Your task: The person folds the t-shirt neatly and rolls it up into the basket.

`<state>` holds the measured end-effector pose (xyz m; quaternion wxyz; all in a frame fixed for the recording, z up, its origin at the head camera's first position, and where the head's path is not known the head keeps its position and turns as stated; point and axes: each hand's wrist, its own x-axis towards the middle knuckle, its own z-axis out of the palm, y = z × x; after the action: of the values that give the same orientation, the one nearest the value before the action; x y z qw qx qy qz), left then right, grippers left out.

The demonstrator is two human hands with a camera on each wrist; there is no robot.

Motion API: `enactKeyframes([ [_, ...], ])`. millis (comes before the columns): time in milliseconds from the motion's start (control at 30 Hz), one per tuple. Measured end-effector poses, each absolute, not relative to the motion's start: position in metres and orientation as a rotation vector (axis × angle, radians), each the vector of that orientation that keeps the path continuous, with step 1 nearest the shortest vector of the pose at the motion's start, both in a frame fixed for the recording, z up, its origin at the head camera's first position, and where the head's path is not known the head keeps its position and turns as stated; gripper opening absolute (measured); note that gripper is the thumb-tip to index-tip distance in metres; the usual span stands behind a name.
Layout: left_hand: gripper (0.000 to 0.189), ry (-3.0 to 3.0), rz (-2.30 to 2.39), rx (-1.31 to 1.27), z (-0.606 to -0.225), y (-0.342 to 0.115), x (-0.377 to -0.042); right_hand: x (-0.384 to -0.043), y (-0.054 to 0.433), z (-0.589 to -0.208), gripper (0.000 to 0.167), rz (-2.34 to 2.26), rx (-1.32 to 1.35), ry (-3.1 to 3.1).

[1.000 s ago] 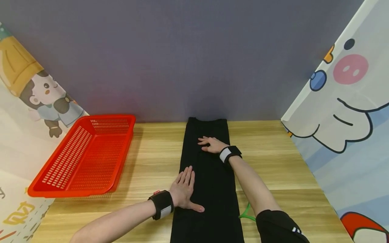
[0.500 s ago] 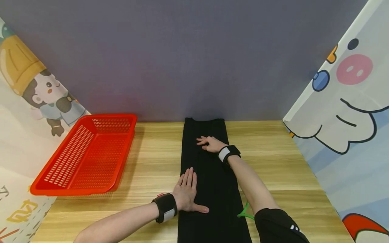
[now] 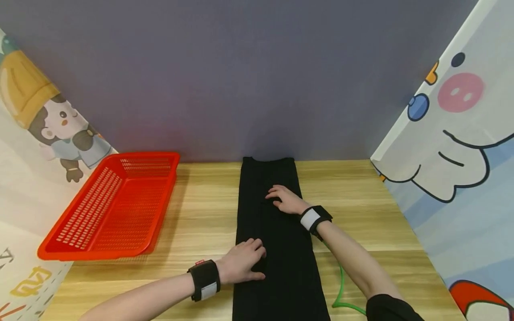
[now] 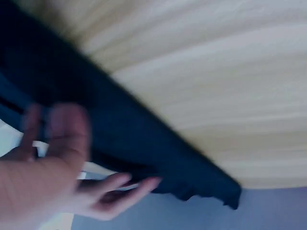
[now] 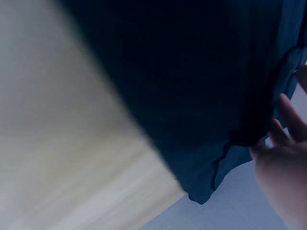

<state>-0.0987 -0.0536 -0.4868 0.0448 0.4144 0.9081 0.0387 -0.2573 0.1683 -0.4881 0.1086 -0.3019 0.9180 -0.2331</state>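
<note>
The black cloth (image 3: 287, 267) lies lengthwise on the wooden table (image 3: 209, 200); your left hand (image 3: 242, 261) is at its left edge, your right hand (image 3: 287, 199) farther up. Both have loose fingers and grasp nothing, though the blurred wrist views leave fingertip contact unclear. Expect the cloth to be light, soft and limp, hardly fragile; pinch it at 2 well-spaced spots along the same edge to limit sagging.

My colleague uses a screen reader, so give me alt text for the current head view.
A person's left hand and right hand are over a long black cloth laid on a wood-grain table, the right one farther out. A red basket stands to the left; a grey wall rises behind.
</note>
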Motion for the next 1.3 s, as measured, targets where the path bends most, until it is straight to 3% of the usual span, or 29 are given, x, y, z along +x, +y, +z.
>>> enactKeyframes([
  [167, 0.033, 2.557, 0.381, 1.327, -0.487, -0.066, -0.098, -0.227, 0.186, -0.488, 0.027, -0.752, -0.953, 2.779],
  [433, 0.042, 2.334, 0.223, 1.589, -0.482, -0.076, -0.086, -0.159, 0.211, -0.469, 0.004, -0.783, -1.114, 2.565],
  [600, 0.042, 2.347, 0.072, 1.736, -0.479, -0.077, -0.08, -0.123, 0.217, -0.462, 0.02, -0.794, -1.004, 2.349],
  [733, 0.032, 2.364, 0.047, 1.742, -0.477, -0.077, -0.077, -0.102, 0.219, -0.46, 0.023, -0.752, -0.929, 2.258],
  [1067, 0.018, 2.289, 0.109, 1.684, -0.474, -0.07, -0.073, -0.077, 0.212, -0.462, 0.023, -0.618, -0.825, 2.22],
  [1300, 0.02, 2.306, 0.123, 1.718, -0.477, -0.066, -0.071, -0.065, 0.205, -0.459, 0.037, -0.379, -0.819, 2.325],
])
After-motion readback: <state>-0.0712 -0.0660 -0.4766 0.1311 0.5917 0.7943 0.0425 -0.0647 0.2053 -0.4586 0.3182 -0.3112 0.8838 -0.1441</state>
